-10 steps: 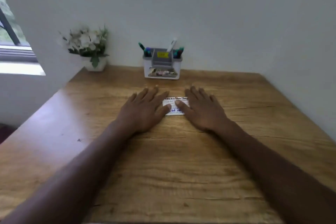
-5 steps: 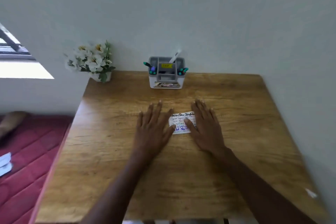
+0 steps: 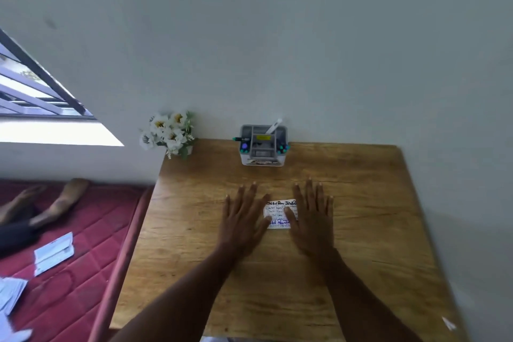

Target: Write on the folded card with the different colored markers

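Note:
A small white folded card (image 3: 278,211) covered with lines of black and blue writing lies flat in the middle of the wooden table (image 3: 374,230). My left hand (image 3: 243,221) lies flat with straight fingers on the table, its thumb touching the card's left edge. My right hand (image 3: 313,216) lies flat too, with its thumb across the card's right part. Neither hand holds a marker. Several markers (image 3: 244,146) with green and purple caps stand in a grey and white organizer (image 3: 262,144) at the table's back edge.
A pot of white flowers (image 3: 169,133) stands at the table's back left corner against the wall. To the left lies a red mattress (image 3: 75,272) with papers (image 3: 54,253) and a person's feet (image 3: 55,203). A window (image 3: 33,86) is upper left.
The camera has risen and pulled back, so the table looks smaller and the mattress has come into view. Both hands have stayed flat beside the card.

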The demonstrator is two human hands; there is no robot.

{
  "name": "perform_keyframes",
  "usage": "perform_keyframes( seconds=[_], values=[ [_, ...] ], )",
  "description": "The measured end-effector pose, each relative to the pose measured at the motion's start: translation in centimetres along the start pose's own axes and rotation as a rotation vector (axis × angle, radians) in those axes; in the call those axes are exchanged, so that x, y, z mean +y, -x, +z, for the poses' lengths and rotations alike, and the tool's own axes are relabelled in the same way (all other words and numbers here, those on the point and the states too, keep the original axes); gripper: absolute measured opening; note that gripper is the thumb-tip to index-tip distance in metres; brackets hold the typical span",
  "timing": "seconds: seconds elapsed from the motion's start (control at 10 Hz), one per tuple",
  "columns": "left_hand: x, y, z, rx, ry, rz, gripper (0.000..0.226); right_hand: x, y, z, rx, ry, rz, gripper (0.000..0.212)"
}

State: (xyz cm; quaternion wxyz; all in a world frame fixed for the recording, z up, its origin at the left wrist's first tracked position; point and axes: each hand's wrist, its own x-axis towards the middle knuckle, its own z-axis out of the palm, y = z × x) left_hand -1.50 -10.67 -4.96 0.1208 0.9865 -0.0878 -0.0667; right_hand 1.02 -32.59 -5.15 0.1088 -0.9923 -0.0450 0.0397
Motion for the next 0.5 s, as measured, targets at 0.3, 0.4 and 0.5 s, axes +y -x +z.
perform_keyframes(
  seconds=[0.3,0.4,0.5],
  values=[
    [-0.2,-0.7,-0.2,-0.031,-0.026,0.004,0.067,-0.2,-0.7,-0.5,-0.008,-0.065,0.046,0.084],
    [-0.2,-0.4,-0.3,-0.022,0.021,0.017,0.066,-0.4,-0.6,-0.7,0.014,-0.07,0.078,0.086],
    [-2.0,-0.7,-1.5,0.021,0.043,-0.047,0.07,-0.7,-1.1,-1.3,0.036,-0.117,0.123,0.086]
  ],
)
